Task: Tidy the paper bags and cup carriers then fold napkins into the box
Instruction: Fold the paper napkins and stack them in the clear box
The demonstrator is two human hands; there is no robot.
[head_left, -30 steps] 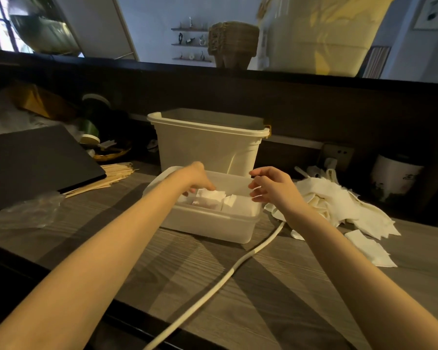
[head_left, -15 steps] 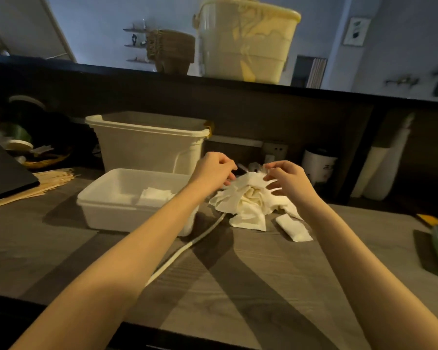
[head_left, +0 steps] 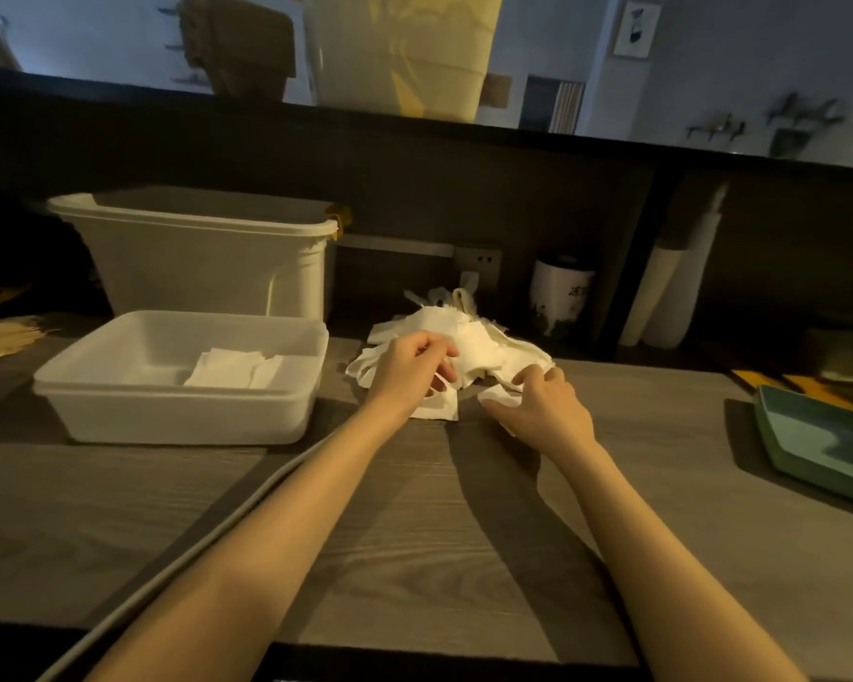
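- White napkin pile [head_left: 483,344], one, mid-counter toward the back edge; left hand [head_left: 407,369] and right hand [head_left: 542,403] each pinch a napkin.
- Plastic box [head_left: 168,406], one, left of the pile, folded napkins [head_left: 240,369] inside.
- White cup [head_left: 560,300], one; its writing is unreadable.

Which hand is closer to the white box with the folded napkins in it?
The left hand. It grips napkins at the pile, just right of the box. The right hand pinches a napkin on the pile's far side, farther from the box.
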